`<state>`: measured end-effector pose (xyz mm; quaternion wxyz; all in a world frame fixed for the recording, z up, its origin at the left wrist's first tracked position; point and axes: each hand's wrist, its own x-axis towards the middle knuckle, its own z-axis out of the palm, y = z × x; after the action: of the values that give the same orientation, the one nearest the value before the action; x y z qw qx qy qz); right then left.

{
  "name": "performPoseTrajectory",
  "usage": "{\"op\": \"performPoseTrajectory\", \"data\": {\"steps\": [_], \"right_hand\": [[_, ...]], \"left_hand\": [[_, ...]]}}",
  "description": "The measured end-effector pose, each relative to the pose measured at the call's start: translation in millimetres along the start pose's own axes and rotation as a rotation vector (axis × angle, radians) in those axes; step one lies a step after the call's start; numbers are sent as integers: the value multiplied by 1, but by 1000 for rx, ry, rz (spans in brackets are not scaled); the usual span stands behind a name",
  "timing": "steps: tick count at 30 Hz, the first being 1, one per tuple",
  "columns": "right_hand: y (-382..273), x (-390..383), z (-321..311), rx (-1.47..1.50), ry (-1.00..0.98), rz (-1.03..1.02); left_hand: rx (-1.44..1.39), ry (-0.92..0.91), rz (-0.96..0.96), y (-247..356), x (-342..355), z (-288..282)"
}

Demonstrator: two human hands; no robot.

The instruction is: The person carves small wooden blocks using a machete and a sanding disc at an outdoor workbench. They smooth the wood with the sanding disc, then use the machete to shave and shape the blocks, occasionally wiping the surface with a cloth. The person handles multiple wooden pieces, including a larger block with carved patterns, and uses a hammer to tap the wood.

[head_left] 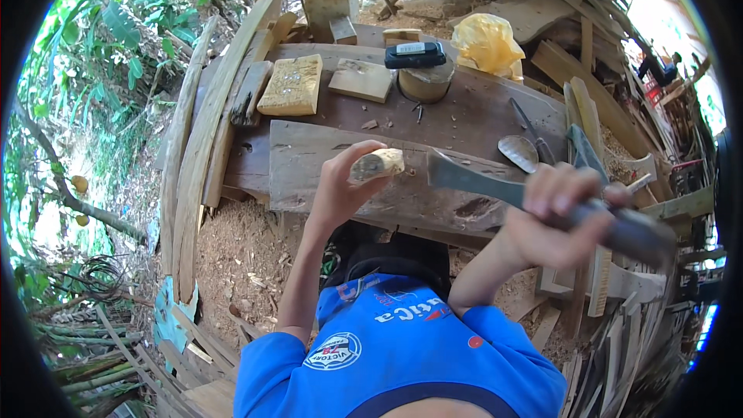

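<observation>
My left hand is closed around a short, pale wood piece, its thumb and fingers wrapped about the sides. It holds the piece over a thick plank lying along the near side of the workbench. To the right, my right hand grips the dark handle of a machete, slightly blurred at the handle end. The grey blade points left toward the wood piece, with a gap between them. Beyond the blade, a rounded metal disc or spoon-like piece lies near a slim, dark-handled tool.
Across the bench sit a yellowish wood block, a flat board and a round stump bearing a black device. A yellow plastic bag lies behind. Long planks lean at left; sawdust covers the ground.
</observation>
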<state>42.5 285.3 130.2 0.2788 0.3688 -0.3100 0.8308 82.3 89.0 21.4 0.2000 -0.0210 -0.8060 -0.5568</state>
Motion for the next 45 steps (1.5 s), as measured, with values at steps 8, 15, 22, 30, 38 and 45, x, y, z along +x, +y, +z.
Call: {"op": "performPoseTrajectory", "data": {"steps": [8, 15, 22, 30, 38, 45], "right_hand": [[-49, 26, 28, 97, -192, -60], [-38, 24, 27, 39, -191, -25], [-42, 24, 32, 2, -165, -31], [-37, 26, 31, -24, -150, -12], [-41, 68, 44, -73, -227, 79], [6, 118, 48, -213, -147, 221]], "left_hand": [[189, -32, 199, 7, 3, 12], [160, -64, 197, 3, 0, 11], [159, -60, 191, 4, 1, 13], [162, -54, 173, 9, 4, 13], [147, 3, 408, 21, 21, 8], [152, -32, 406, 19, 43, 25]]}}
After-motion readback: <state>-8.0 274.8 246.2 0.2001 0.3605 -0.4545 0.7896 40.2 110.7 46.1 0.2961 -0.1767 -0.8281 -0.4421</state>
